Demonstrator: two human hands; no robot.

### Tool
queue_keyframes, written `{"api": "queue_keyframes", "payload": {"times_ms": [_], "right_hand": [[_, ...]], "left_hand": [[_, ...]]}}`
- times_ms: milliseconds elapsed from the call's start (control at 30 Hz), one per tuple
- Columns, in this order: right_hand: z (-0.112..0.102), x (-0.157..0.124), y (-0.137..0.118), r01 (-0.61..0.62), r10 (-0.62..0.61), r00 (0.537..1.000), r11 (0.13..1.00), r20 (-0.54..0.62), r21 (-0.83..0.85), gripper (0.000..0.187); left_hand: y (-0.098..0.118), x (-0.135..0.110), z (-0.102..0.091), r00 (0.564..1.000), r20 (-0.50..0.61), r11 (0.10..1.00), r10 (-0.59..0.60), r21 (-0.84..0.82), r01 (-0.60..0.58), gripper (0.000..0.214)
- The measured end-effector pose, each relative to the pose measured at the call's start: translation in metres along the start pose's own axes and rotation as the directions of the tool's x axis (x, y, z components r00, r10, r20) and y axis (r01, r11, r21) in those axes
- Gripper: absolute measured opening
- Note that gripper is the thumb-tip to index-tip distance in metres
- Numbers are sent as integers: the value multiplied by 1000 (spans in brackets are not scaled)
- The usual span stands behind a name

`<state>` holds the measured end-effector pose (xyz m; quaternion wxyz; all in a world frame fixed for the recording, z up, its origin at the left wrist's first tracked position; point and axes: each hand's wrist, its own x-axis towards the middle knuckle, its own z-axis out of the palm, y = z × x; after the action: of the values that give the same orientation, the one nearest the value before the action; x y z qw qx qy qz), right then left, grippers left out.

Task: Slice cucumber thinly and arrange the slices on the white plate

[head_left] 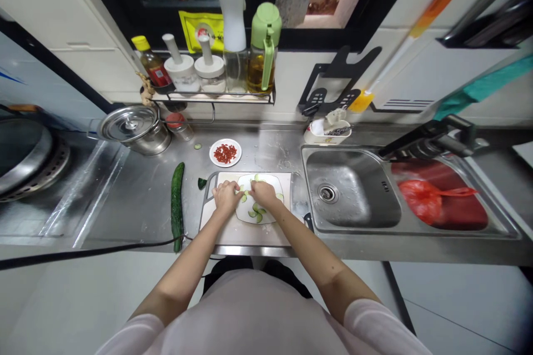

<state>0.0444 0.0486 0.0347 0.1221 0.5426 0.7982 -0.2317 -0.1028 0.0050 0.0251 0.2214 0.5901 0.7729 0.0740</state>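
A white plate with several cucumber slices sits on a pale cutting board on the steel counter. My left hand rests over the plate's left edge, fingers curled and pinched on a cucumber slice. My right hand is over the plate's middle, fingers bent and touching slices close to the left hand's fingertips. A whole cucumber lies left of the board, with a cut end piece near the board's corner.
A small dish of red berries stands behind the board. A lidded pot is at back left, a wok far left. The sink lies right, with a red bag in the second basin. Bottles fill a shelf.
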Motion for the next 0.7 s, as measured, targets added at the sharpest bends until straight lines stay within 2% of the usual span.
{"api": "queue_keyframes", "payload": {"times_ms": [200, 333, 433, 567, 600, 700], "right_hand": [[-5, -6, 3, -19, 25, 997, 996, -66, 89, 24], [-14, -18, 22, -55, 108, 972, 968, -208, 245, 32], [-20, -33, 49, -85, 235, 912, 909, -336, 407, 36], [-15, -61, 87, -42, 356, 799, 837, -485, 546, 39], [-11, -68, 95, -56, 394, 777, 821, -492, 568, 40], [5, -89, 110, -75, 449, 752, 786, -482, 614, 38]], "left_hand": [[1, -1, 1, 1000, -12, 1000, -4, -3, 4, 18], [-1, -2, -3, 999, -32, 995, -42, -86, 40, 22], [-8, -4, -9, 992, -77, 974, -103, -212, 85, 24], [-18, -12, -14, 966, -157, 918, -207, -372, 137, 29], [-21, -15, -15, 960, -169, 905, -224, -402, 141, 30], [-27, -26, -14, 950, -190, 881, -247, -451, 139, 33]]}}
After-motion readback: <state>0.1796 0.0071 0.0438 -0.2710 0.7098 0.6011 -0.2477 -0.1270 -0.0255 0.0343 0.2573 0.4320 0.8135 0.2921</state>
